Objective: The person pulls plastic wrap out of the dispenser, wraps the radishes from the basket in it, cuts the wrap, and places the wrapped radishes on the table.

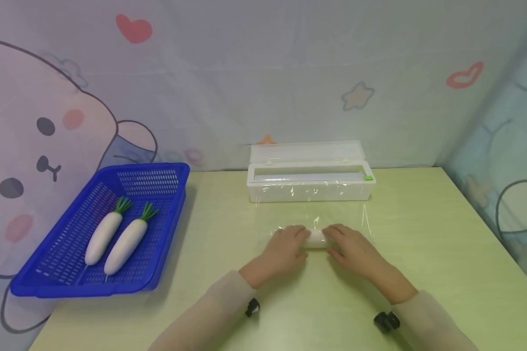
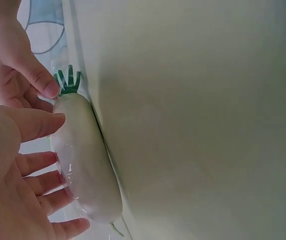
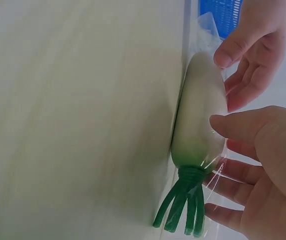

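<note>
Both hands in close, side by side at the middle of the pale yellow-green tabletop [image 1: 439,234]! Between them lies the long white radish with green leaves [image 1: 316,239], flat on its side, clear plastic film [image 1: 366,222] around it. The left hand [image 1: 285,246] has the tapered end, grip narrowed on the radish, thumb one side, fingers the other; the right hand [image 1: 351,246] matches it at the leafy end.

Room to move? Forward it's short: the white rectangular plastic dispenser box [image 1: 309,191], lid up, sits just beyond, near the far edge, film glinting down its front. Out right, a broad stretch of tabletop runs to the slanting edge. Over left, well apart from the hands, the blue slatted plastic basket [image 1: 83,291] covers part of that edge, two white radishes [image 1: 126,246] lying inside.

Now compare the angles! From the head, just a white middle shows between the hands. The right wrist picks up the green leaves [image 3: 183,205] spread under film, plus a blue corner of basket; the left wrist alone catches the thin root [image 2: 116,230] poking out.
</note>
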`<state>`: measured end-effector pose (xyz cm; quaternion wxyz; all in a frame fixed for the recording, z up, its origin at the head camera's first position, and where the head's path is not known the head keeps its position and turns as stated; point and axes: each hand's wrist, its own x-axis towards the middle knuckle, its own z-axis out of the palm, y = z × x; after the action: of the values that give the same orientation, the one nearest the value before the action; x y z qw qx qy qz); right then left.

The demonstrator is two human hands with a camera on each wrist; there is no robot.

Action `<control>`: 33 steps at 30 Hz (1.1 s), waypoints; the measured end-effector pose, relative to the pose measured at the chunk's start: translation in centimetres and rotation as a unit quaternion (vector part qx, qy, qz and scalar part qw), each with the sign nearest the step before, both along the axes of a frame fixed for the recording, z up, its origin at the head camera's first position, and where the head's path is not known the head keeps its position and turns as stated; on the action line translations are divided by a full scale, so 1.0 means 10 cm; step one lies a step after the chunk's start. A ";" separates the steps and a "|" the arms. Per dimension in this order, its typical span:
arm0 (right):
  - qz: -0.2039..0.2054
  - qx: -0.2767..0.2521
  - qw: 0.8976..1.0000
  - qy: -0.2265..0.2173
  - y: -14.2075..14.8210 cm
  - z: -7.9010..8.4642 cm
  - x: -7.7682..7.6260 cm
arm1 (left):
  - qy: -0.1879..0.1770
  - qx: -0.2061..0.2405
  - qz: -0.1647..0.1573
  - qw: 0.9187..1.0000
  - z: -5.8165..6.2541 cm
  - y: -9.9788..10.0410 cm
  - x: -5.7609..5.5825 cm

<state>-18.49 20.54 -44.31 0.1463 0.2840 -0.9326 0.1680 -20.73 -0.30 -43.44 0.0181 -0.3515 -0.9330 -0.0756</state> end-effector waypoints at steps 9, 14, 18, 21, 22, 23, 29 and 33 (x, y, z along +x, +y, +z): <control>-0.015 0.006 1.000 -0.023 0.01 -0.03 -0.14 | -0.057 0.030 0.026 0.998 -0.01 0.04 -0.15; -0.024 0.006 0.999 -0.045 0.02 -0.03 -0.19 | -0.070 0.031 0.035 0.996 -0.03 0.07 -0.23; -0.030 0.005 0.998 -0.058 0.02 -0.04 -0.24 | -0.064 0.027 0.040 0.997 -0.05 0.09 -0.28; -0.036 0.006 0.997 -0.071 0.01 -0.04 -0.28 | -0.059 0.018 0.045 0.997 -0.05 0.10 -0.32; -0.037 0.007 0.996 -0.075 0.01 -0.03 -0.29 | -0.058 0.017 0.047 0.997 -0.05 0.11 -0.33; -0.038 0.008 0.996 -0.080 0.01 -0.03 -0.29 | -0.057 0.015 0.049 0.997 -0.05 0.11 -0.34; -0.037 0.017 0.996 -0.084 0.00 -0.02 -0.33 | -0.051 0.010 0.058 0.997 -0.06 0.11 -0.40; -0.028 0.015 0.997 -0.072 0.00 -0.05 -0.36 | -0.054 0.013 0.065 0.996 -0.06 0.10 -0.42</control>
<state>-22.08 20.55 -44.85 0.0789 0.2475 -0.9506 0.1702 -24.90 0.71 -44.09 -0.0231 -0.2856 -0.9522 -0.1056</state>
